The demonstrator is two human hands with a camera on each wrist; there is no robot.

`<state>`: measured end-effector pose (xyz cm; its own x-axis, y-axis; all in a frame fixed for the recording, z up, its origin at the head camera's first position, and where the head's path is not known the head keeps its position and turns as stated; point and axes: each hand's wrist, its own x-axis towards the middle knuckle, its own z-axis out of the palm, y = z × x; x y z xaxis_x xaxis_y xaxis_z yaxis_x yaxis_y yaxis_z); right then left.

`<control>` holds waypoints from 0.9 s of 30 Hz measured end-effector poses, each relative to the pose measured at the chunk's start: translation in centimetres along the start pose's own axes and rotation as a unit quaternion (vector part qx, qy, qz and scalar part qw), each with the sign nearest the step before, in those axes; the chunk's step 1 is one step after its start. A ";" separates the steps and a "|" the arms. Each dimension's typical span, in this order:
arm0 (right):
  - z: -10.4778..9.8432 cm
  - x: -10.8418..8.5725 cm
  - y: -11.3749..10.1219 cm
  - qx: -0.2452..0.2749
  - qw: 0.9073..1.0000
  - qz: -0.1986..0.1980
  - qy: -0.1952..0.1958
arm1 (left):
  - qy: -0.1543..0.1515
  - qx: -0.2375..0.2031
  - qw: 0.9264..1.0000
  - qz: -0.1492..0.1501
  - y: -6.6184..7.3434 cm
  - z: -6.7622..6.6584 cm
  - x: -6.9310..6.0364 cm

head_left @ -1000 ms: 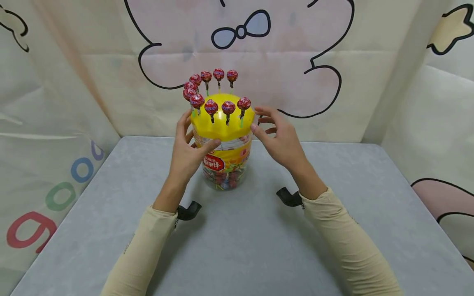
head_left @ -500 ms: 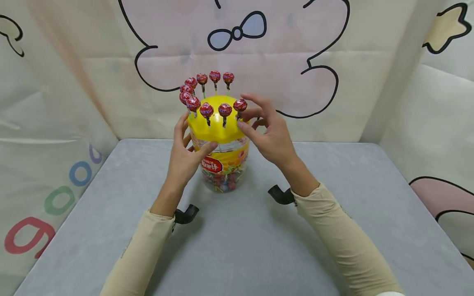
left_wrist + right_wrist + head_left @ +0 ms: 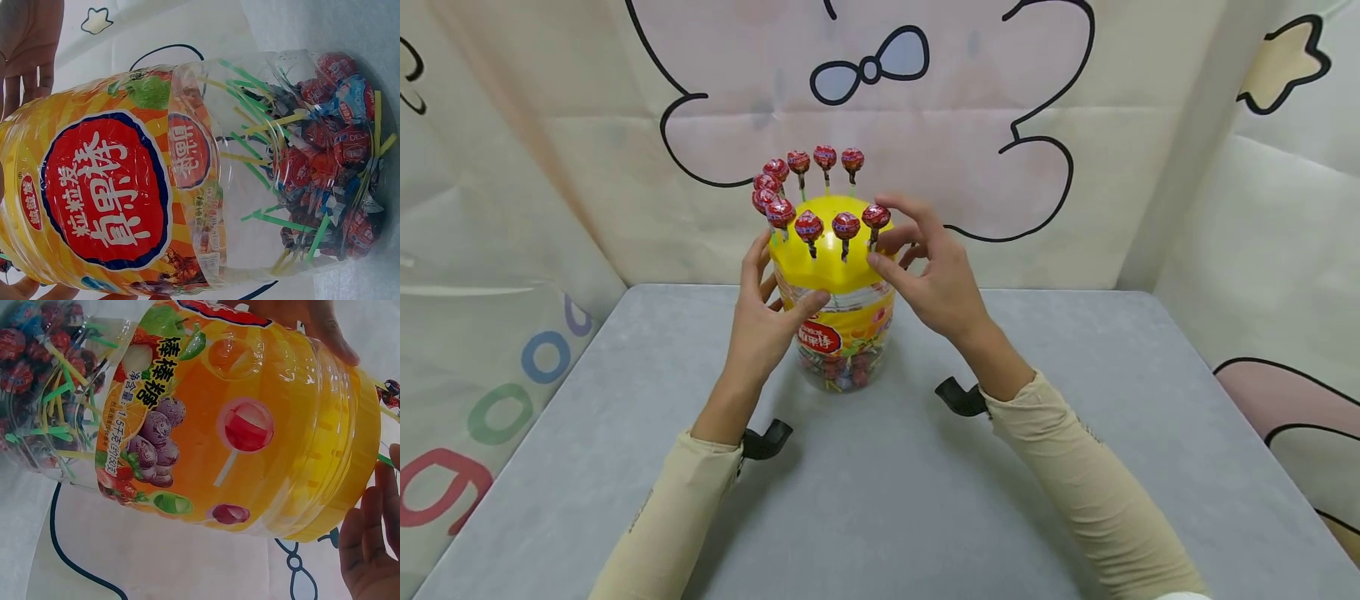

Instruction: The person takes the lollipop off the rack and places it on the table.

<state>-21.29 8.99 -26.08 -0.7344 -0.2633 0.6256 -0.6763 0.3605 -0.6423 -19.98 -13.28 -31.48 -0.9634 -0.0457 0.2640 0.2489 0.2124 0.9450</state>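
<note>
Head view: nearest, well behind the fingers, run the beige left sleeve [image 3: 662, 517] and right sleeve [image 3: 1097, 492], with the grey counter [image 3: 880, 517] between them; closer to the fingers, at the wrists, curved black pieces [image 3: 767, 440] jut inward; the left hand [image 3: 760, 325] curls round the upper part of a clear jar [image 3: 850, 325], thumb across the front, the other fingers along the left side; the jar stands upright on the counter between the two hands, its base below the fingers; the right hand [image 3: 943, 283] pinches the stick of one red-wrapped lollipop [image 3: 876, 218] at the right front of the yellow lid [image 3: 829, 267]; left of those fingers, more lollipops [image 3: 846, 225] stand along the lid's edge, in an arc running round to the back.

Left wrist view: below the fingers comes an orange label [image 3: 119, 181] with a red badge, and lower down a heap of wrapped sweets [image 3: 337, 150] with green and yellow sticks inside the jar.

Beyond the fingers, past the counter's far edge, hangs a pale backdrop [image 3: 940, 150] with a blue bow [image 3: 869, 70]; well left of the fingers, coloured letters [image 3: 501, 414] mark the side wall.
</note>
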 end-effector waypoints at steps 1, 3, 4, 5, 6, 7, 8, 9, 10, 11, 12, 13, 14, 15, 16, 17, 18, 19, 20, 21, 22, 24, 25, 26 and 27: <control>0.0 0.0 0.0 0.000 1.000 -0.002 0.001 | 0.000 0.002 1.000 0.001 0.0 0.0 0.0; -0.1 0.0 0.0 -0.003 1.000 -0.006 0.004 | 0.001 0.003 1.000 0.004 0.1 0.1 0.1; -0.1 0.1 -0.1 -0.006 1.000 -0.008 0.005 | 0.001 0.002 1.000 0.005 0.1 0.1 0.2; -0.1 0.1 -0.1 -0.008 1.000 -0.010 0.006 | 0.000 0.002 1.000 0.005 0.1 0.2 0.2; 0.0 0.1 -0.2 -0.012 1.000 -0.010 0.007 | -0.001 0.002 1.000 0.003 0.1 0.2 0.2; 0.0 0.1 -0.2 -0.016 1.000 -0.010 0.007 | -0.002 0.001 1.000 0.002 0.1 0.2 0.2; 0.0 0.1 -0.2 -0.019 1.000 -0.009 0.006 | -0.003 0.000 1.000 0.001 0.1 0.2 0.2; 0.1 0.0 -0.2 -0.021 1.000 -0.009 0.005 | -0.003 0.000 1.000 0.000 0.1 0.2 0.1; 0.2 0.0 -0.3 -0.022 1.000 -0.010 0.005 | -0.002 0.001 1.000 -0.002 0.0 0.2 0.0; 0.2 0.0 -0.3 -0.023 1.000 -0.011 0.005 | 0.000 0.002 1.000 -0.002 0.0 0.1 0.0; 0.2 -0.1 -0.3 -0.023 1.000 -0.012 0.006 | 0.001 0.003 1.000 -0.001 0.0 0.1 -0.1; 0.3 -0.1 -0.2 -0.021 1.000 -0.014 0.006 | 0.003 0.003 1.000 0.000 -0.1 0.1 -0.1; 0.3 -0.1 -0.2 -0.020 1.000 -0.014 0.008 | 0.005 0.004 1.000 0.000 -0.1 0.1 -0.1; 0.4 -0.1 -0.2 -0.018 1.000 -0.014 0.010 | 0.005 0.003 1.000 0.000 -0.2 0.1 -0.1; 0.4 -0.1 -0.2 -0.017 1.000 -0.015 0.011 | 0.006 0.003 1.000 -0.001 -0.2 0.1 -0.1; 0.4 -0.1 -0.2 -0.017 1.000 -0.014 0.012 | 0.005 0.002 1.000 -0.002 -0.2 0.1 -0.1; 0.4 -0.1 -0.2 -0.017 1.000 -0.014 0.013 | 0.005 0.002 1.000 -0.003 -0.2 0.2 -0.1; 0.3 -0.1 -0.2 -0.016 1.000 -0.014 0.016 | 0.005 0.002 1.000 -0.003 -0.2 0.2 -0.2; 0.3 -0.1 -0.1 -0.013 1.000 -0.014 0.020 | 0.005 0.003 1.000 -0.004 -0.2 0.2 -0.1; 0.3 -0.1 -0.1 -0.009 1.000 -0.015 0.024 | 0.005 0.005 1.000 -0.004 -0.2 0.2 -0.1; 0.2 0.0 -0.1 -0.007 0.999 -0.015 0.029 | 0.005 0.005 1.000 -0.003 -0.2 0.2 -0.1; 0.2 0.0 -0.2 0.000 0.999 -0.018 0.039 | 0.006 0.009 1.000 -0.002 -0.2 0.2 0.0; 0.2 0.1 -0.2 0.005 0.999 -0.018 0.043 | 0.007 0.009 1.000 0.000 -0.2 0.2 0.0; 0.2 0.2 -0.3 0.010 0.999 -0.018 0.047 | 0.008 0.011 1.000 0.001 -0.2 0.1 0.0; 0.3 0.3 -0.3 0.014 0.999 -0.019 0.049 | 0.008 0.013 1.000 0.001 -0.2 0.1 0.0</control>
<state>-21.28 8.55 -25.83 -0.7001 -0.1865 0.6892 -0.7058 0.3271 -0.6284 -20.05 -13.26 -31.65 -0.9609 -0.0613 0.2701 0.2488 0.2374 0.9390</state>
